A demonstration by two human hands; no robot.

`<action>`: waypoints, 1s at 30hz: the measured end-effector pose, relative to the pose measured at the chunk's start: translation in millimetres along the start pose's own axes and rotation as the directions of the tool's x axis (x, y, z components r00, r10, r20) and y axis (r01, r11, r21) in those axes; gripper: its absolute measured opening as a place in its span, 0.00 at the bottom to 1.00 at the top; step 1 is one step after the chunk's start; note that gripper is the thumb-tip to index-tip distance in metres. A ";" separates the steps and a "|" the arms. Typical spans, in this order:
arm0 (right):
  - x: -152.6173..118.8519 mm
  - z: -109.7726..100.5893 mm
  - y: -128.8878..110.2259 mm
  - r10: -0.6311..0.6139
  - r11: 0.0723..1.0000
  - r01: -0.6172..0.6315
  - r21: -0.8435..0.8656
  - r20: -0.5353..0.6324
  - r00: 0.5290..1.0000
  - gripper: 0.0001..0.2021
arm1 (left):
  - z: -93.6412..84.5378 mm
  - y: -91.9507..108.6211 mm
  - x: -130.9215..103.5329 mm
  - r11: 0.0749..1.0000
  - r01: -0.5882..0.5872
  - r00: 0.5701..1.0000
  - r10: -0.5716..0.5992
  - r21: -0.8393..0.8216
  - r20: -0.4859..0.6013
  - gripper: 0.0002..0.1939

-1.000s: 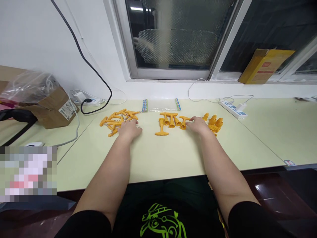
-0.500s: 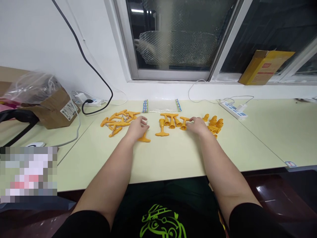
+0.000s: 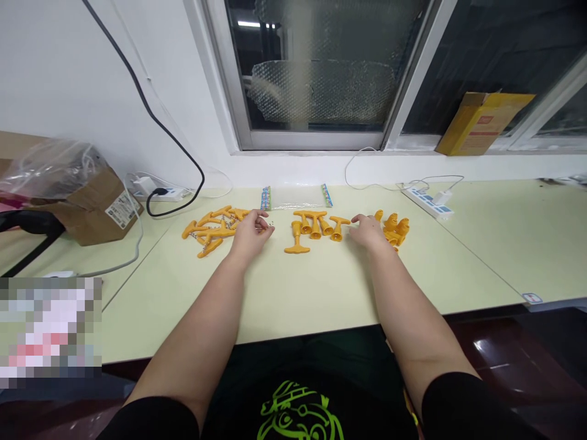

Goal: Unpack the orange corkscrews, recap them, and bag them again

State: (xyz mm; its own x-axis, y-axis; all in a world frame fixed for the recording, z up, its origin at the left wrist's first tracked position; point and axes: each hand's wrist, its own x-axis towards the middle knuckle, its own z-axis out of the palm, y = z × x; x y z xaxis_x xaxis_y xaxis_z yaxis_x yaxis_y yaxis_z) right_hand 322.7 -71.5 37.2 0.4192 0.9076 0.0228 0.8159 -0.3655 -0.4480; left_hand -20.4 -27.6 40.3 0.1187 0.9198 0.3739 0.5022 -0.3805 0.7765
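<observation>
Head cam: left hand (image 3: 250, 237) is curled beside some chained yellow handles (image 3: 220, 233) on the counter (image 3: 302, 293), tiny shiny bit (image 3: 272, 224) at its fingertips, can't tell if it's pinched. Right hand (image 3: 368, 232) has bent fingers just beside a yellow T-shaped piece (image 3: 337, 228), grip unclear too tbh.

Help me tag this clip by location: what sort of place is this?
Probably an indoor workroom: a long table under a window, power strips, and yellow parts laid in groups.
</observation>
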 end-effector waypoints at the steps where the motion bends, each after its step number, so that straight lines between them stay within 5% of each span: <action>1: 0.7 -0.1 0.5 -0.003 1.000 0.003 -0.003 0.007 1.000 0.22 | 0.5 -3.7 1.0 0.999 0.016 1.000 -0.017 0.033 0.020 0.18; 7: 3.4 -0.3 4.3 -0.008 1.000 0.008 -0.001 0.026 1.000 0.24 | 3.2 -18.1 3.9 0.979 0.058 0.990 -0.082 0.197 0.118 0.13; 10: 1.9 -4.3 7.6 -0.034 0.999 0.034 -0.003 -0.008 0.999 0.24 | -6.4 -10.3 3.0 0.934 0.030 0.994 -0.065 0.355 0.087 0.11; 12: 0.2 -8.8 10.4 -0.041 0.999 0.041 0.003 -0.009 0.999 0.24 | -17.3 -2.2 2.0 0.882 0.122 0.986 -0.158 0.455 0.043 0.13; 15: -2.8 -15.5 12.9 -0.043 0.999 0.042 0.011 0.026 0.999 0.24 | -31.3 7.2 -0.1 0.771 0.249 0.922 -0.374 0.587 0.099 0.24; 19: -7.0 -19.2 7.9 0.011 0.999 -0.004 -0.037 0.184 0.983 0.25 | -32.2 10.6 -2.3 0.685 0.233 0.843 -0.496 0.690 0.207 0.28; 26: -13.0 -15.8 -2.7 -0.063 0.995 0.086 -0.059 0.310 0.948 0.32 | -17.7 5.0 -1.8 0.723 0.226 0.858 -0.465 0.652 0.219 0.16; 30: -13.3 -15.0 0.1 -0.058 0.997 0.069 -0.025 0.302 0.952 0.32 | -15.7 -0.9 0.2 0.787 0.206 0.918 -0.362 0.582 0.165 0.12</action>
State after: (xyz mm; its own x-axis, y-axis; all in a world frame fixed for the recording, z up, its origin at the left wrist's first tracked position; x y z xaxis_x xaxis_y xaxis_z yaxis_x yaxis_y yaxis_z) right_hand 323.2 -86.7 50.2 0.2310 0.9473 -0.2218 0.8525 -0.3069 -0.4230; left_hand -34.2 -28.6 47.7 0.0683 0.9974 -0.0210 0.9180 -0.0545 0.3928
